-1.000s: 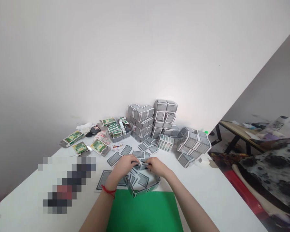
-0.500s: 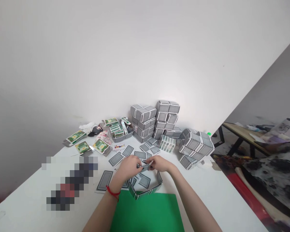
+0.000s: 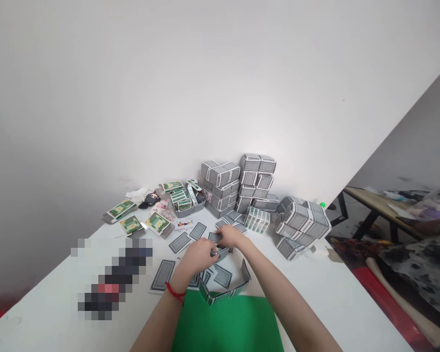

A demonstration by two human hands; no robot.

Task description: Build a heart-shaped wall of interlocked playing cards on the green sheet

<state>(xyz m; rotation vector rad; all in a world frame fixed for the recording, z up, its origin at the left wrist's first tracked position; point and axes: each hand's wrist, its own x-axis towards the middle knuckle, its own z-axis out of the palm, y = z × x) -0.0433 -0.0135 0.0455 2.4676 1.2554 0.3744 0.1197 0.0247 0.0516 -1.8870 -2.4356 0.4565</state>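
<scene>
A ring-like wall of folded playing cards point(image 3: 227, 295) with grey patterned backs stands partly over the green mat's far edge. My left hand point(image 3: 201, 255) pinches its far left part, fingers closed around the upper edge. My right hand point(image 3: 230, 236) is just beyond the far wall, fingers curled downward near a loose playing card point(image 3: 215, 237); the fingertips are hidden, so what they hold cannot be made out. More loose cards lie around, such as one face-down card point(image 3: 163, 275) left of my left wrist and one point(image 3: 223, 276) seen inside the ring.
Behind stand stacked card blocks point(image 3: 220, 190), a taller stack point(image 3: 257, 178), and a tilted cluster point(image 3: 303, 222) at right. Green card boxes point(image 3: 157, 223) lie at left; a wrapped pack bundle point(image 3: 257, 220) sits mid-table. The green mat point(image 3: 229, 322) is nearest me. A blurred-out patch covers the left.
My right hand has left the ring's far edge and moved up and slightly left, beyond it. My left hand keeps its pinch. The view has shifted a little.
</scene>
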